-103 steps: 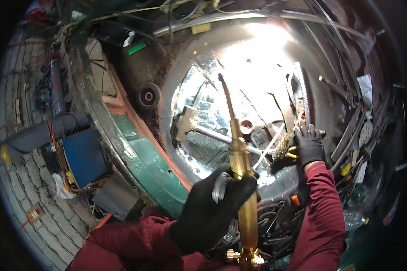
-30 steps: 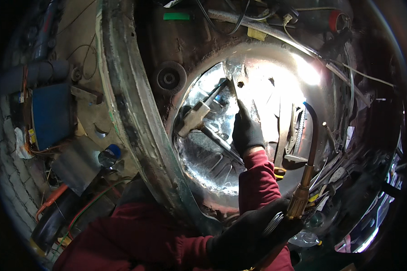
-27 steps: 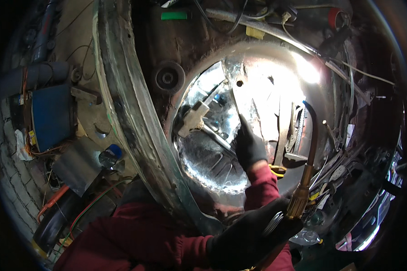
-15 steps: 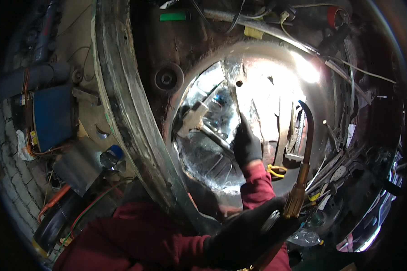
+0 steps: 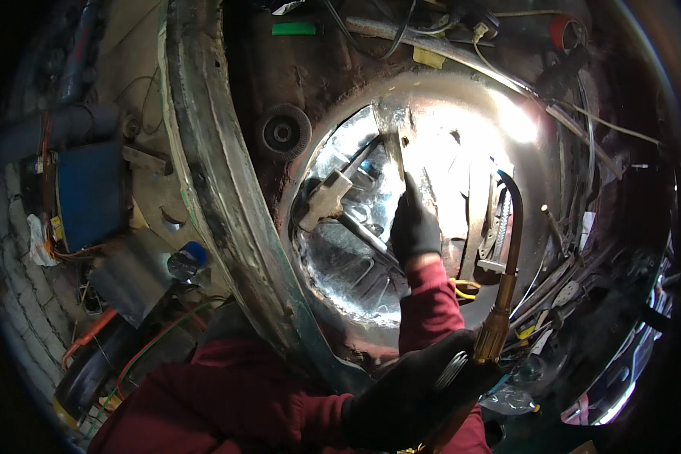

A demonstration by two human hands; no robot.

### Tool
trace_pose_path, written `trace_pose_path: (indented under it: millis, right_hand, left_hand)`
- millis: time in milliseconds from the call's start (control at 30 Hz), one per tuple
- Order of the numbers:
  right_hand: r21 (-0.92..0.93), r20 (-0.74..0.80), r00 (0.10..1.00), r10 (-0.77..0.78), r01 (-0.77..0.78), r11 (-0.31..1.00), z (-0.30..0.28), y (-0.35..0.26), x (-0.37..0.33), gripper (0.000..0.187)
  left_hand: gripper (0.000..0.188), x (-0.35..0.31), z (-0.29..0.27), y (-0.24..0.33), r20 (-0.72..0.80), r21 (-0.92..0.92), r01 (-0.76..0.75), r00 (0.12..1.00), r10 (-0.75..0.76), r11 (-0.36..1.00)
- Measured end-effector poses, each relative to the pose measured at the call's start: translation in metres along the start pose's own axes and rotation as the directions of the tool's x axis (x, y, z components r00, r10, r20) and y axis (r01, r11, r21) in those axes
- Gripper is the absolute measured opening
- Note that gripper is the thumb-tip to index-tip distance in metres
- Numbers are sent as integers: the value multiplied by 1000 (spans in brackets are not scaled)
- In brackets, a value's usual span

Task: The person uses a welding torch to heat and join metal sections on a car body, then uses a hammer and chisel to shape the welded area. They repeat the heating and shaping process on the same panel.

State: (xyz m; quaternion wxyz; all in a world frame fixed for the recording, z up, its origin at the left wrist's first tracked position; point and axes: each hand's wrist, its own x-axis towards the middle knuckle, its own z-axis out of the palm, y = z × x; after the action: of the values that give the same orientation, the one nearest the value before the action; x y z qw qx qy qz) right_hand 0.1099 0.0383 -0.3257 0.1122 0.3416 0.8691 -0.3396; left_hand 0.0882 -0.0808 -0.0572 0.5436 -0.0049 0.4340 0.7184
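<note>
My left hand [image 5: 408, 390], in a black glove, is closed round the brass body of a gas torch [image 5: 492, 337]. The torch's curved neck rises to a tip with a small bluish glint. Beyond it my right hand [image 5: 416, 227], also gloved, grips a narrow flat metal tool [image 5: 398, 155] whose end rests on or just over the brightly lit metal of a round recessed well [image 5: 340, 303]. I cannot tell the tool's exact kind. A hammer [image 5: 327, 201] lies in the well left of my right hand. Yellow-handled pliers [image 5: 465, 293] lie partly behind my right sleeve.
A long curved metal sill [image 5: 238, 181] runs along the left of the well. A round wheel-like part [image 5: 284, 132] and a green strip [image 5: 293, 29] lie beyond it. A metal tube [image 5: 446, 49] and cables cross the far side. Assorted tools and a plastic bottle [image 5: 511, 399] lie at right.
My right hand has shifted slightly farther away with the flat tool, and its sleeve covers more of the pliers. The torch in my left hand has barely moved.
</note>
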Motion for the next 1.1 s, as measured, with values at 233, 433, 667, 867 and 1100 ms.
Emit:
trace_pose_path:
  millis: [233, 433, 667, 867, 1100]
  right_hand:
    - [24, 88, 995, -46, 44, 999, -25, -8, -25, 56]
    - [63, 23, 999, -32, 30, 998, -14, -8, -16, 51]
    - [-263, 251, 825, 506, -445, 856, -128, 40, -172, 54]
    - [378, 155, 781, 604, -612, 694, -185, 23, -277, 74]
    - [847, 260, 924, 280, -358, 393, -201, -24, -307, 74]
  left_hand:
    - [16, -1, -2, -4, 12, 8, -23, 1000, 23, 1000]
    - [34, 3, -3, -11, 15, 42, 20, 1000, -20, 999]
    - [36, 5, 1, 14, -103, 128, 249, 966, -237, 960]
    - [25, 17, 7, 13, -174, 211, 291, 951, -257, 933]
    - [22, 30, 10, -3, -73, 530, 96, 995, -68, 843]
